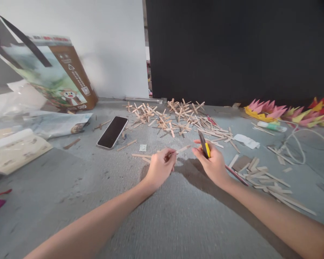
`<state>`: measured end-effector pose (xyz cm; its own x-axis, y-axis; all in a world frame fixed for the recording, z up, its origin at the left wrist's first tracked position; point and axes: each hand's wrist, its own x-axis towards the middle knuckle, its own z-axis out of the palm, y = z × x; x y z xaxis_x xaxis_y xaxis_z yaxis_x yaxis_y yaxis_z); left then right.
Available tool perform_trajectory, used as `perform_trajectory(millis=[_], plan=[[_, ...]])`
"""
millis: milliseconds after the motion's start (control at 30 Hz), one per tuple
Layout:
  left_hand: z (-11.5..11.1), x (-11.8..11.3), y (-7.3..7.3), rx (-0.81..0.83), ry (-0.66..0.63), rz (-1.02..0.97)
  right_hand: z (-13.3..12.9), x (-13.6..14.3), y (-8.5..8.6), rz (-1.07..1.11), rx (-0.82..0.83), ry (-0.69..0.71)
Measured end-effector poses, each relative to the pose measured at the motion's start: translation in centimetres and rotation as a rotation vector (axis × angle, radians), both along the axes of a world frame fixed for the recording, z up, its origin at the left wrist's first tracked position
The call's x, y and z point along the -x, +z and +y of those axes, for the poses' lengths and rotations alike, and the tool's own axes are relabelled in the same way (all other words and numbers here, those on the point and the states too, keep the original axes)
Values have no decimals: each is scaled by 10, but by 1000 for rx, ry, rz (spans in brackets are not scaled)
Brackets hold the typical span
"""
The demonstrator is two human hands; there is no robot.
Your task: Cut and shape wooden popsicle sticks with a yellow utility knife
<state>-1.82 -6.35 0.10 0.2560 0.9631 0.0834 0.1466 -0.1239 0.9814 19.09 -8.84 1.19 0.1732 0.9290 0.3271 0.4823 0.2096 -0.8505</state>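
Your left hand [162, 166] pinches a thin, flat, pale wooden stick [184, 149], its long axis running rightward and slightly away, free end near your right hand [212, 162], which grips a slim black-and-yellow utility knife [204, 145].

phone [112, 132] left of stick pile [183, 114] | bag [62, 72] behind-left of phone

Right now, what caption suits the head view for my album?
Left hand holding a stick, right hand a cutter, crossed sticks heaped beyond.
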Motion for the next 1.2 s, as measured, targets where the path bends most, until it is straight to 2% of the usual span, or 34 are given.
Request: perform_trajectory(millis=[100, 333, 400, 500, 567, 633, 667, 733, 800, 867, 967, 1100, 1200], plan=[[0, -1, -1, -12, -78, 21, 5, -1, -2, -8, 56, 32], [2, -1, 0, 57, -87, -60, 1, 0, -2, -104, 54, 123], [-4, -2, 0, -14, -122, -63, 2, -3, -3, -55, 51, 80], [-17, -6, 4, -216, -194, 34, 9, -8, -8, 123, 65, 1], [-21, -6, 15, -315, -226, 167, 13, -10, -12, 248, 93, -12], [-18, 1, 34, -279, -216, 333, 16, -10, -14, 343, 117, -3], [-13, 9, 45, -244, -207, 431, 17, -10, -14, 382, 123, 9], [3, 30, 63, -188, -353, 622, 18, -9, -14, 445, 126, 38], [21, 53, 72, -253, -401, 790, 18, -9, -13, 477, 132, 60], [35, 71, 69, -314, -418, 897, 17, -8, -12, 483, 141, 68], [45, 83, 52, -296, -415, 921, 18, -8, -13, 509, 153, 93], [40, 73, 39, -321, -373, 891, 17, -9, -14, 561, 169, 157], [28, 51, 35, -329, -255, 788, 16, -10, -12, 614, 200, 239]])
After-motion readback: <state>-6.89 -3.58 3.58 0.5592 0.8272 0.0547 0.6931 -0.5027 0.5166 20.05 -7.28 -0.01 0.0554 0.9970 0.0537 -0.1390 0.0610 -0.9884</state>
